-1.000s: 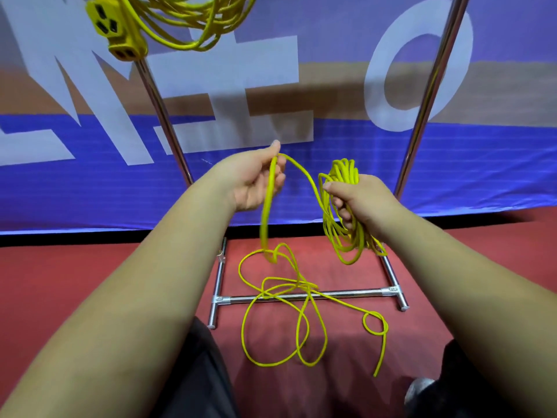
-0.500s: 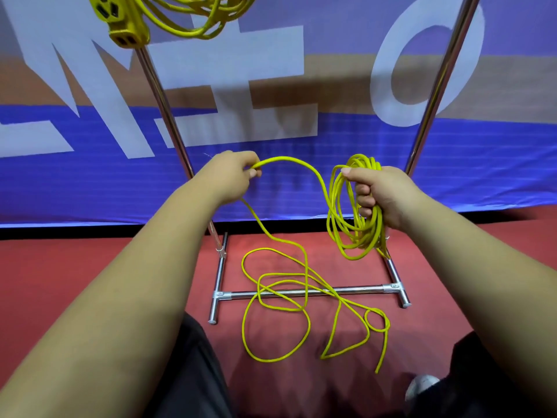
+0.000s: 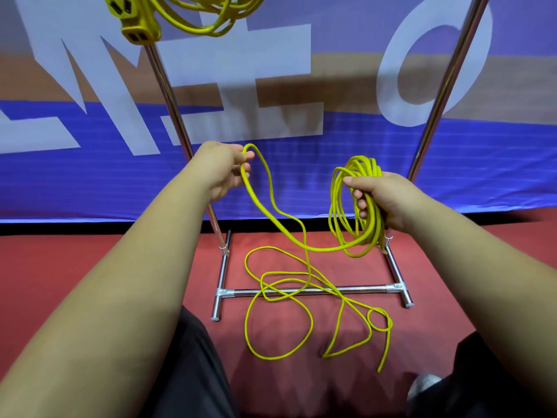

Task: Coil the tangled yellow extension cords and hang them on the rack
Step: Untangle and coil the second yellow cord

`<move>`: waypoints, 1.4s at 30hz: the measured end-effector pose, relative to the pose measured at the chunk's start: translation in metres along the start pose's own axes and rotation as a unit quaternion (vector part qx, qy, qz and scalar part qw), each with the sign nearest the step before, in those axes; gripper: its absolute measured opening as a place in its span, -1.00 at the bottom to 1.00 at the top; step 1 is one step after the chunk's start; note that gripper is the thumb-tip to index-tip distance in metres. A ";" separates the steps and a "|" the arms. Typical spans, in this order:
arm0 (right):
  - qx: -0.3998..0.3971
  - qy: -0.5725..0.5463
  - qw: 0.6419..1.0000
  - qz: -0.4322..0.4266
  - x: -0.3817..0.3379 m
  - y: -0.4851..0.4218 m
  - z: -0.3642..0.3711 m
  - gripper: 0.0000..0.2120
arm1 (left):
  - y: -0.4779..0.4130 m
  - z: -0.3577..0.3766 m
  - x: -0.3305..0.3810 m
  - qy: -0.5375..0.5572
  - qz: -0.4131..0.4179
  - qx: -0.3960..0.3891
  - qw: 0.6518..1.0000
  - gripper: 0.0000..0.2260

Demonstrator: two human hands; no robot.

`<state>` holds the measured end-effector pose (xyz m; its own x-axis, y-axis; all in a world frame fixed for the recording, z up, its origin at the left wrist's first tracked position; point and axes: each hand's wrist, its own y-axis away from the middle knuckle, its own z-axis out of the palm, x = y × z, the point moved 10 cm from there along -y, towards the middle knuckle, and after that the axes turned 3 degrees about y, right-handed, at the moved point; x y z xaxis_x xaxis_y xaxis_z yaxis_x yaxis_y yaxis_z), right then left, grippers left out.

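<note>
My right hand (image 3: 381, 199) grips a bundle of several yellow cord loops (image 3: 346, 206) that hang below my fist. From the bundle a loose length of the same yellow cord (image 3: 271, 215) sags and rises to my left hand (image 3: 224, 170), which pinches a bend of it at chest height. The rest of the cord (image 3: 280, 324) lies in tangled loops on the red floor, across the rack's base bar (image 3: 313, 291). A coiled yellow cord with its socket block (image 3: 137, 18) hangs at the top of the rack.
The chrome rack's left upright (image 3: 171, 104) and right upright (image 3: 443, 86) rise in front of a blue and white banner (image 3: 90, 164). Red floor (image 3: 75, 260) spreads around the base. My dark trouser legs and a shoe tip (image 3: 423, 387) show at the bottom.
My left hand has slid out to the left along the cord, drawing a longer sagging length between my hands. The loops on the floor have shifted. My right hand keeps hold of the bundle.
</note>
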<state>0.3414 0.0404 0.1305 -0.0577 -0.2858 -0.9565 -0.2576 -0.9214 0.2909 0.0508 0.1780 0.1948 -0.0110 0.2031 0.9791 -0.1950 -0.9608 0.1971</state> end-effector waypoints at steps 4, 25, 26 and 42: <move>0.027 -0.028 0.999 -0.007 0.005 -0.004 -0.004 -0.88 | 0.021 0.033 0.011 -0.051 0.017 -0.131 0.990 -0.68; -0.148 -0.009 0.989 0.022 0.004 0.040 0.078 -0.86 | 0.047 0.091 0.012 -0.153 0.196 -0.163 0.955 -0.92; -0.137 -0.015 0.990 0.027 0.004 0.040 0.078 -0.81 | 0.044 0.088 0.012 -0.168 0.203 -0.150 0.953 -0.91; -0.216 -0.059 0.974 0.035 -0.013 0.054 0.083 -0.66 | 0.042 0.111 -0.028 -0.428 0.178 -0.261 0.847 -0.07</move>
<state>0.2479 0.0160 0.1576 -0.1771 -0.3434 -0.9224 0.1788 -0.9328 0.3129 0.1516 0.1113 0.1807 0.5116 -0.5074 0.6934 -0.7379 -0.6729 0.0520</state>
